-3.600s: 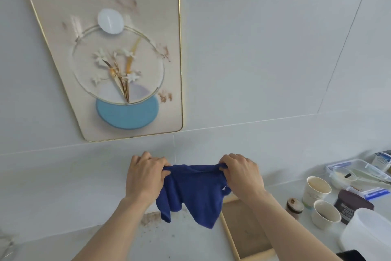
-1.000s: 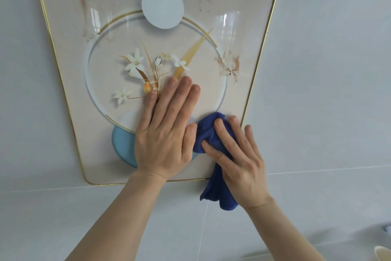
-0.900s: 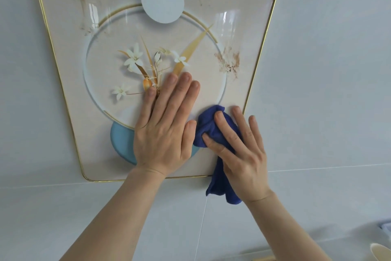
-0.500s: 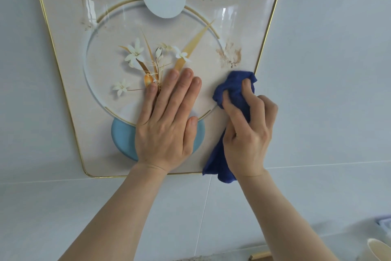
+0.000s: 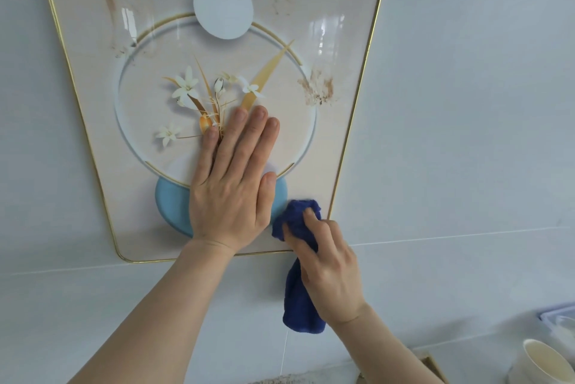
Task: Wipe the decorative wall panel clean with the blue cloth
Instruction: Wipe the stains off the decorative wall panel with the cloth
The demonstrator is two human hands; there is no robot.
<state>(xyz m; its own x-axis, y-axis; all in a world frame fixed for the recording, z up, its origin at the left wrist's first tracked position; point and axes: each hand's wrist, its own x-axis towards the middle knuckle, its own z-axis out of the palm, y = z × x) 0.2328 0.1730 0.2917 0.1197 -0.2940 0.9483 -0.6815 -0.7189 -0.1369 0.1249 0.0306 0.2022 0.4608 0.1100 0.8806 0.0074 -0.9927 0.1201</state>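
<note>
Blue cloth (image 5: pixel 299 218) is bunched under the fingers of the right hand (image 5: pixel 326 265), which grips it and presses its upper wad against the lower right corner of the decorative wall panel (image 5: pixel 336 147), just inside the gold edge trim; the loose tail of the cloth hangs down below the panel's bottom edge, over the pale tiled wall (image 5: pixel 466 103). The left hand (image 5: pixel 231 194) lies flat and spread on the panel, holding nothing, its palm over the light blue disc and its fingertips reaching the printed white flowers. Brown smears show on the panel at the upper right, at the upper left, and beside the ring on the right. At the lower right of the view, a paper cup (image 5: pixel 543 363) and the corner of a clear plastic container (image 5: pixel 560 323) stand on the bench.
</note>
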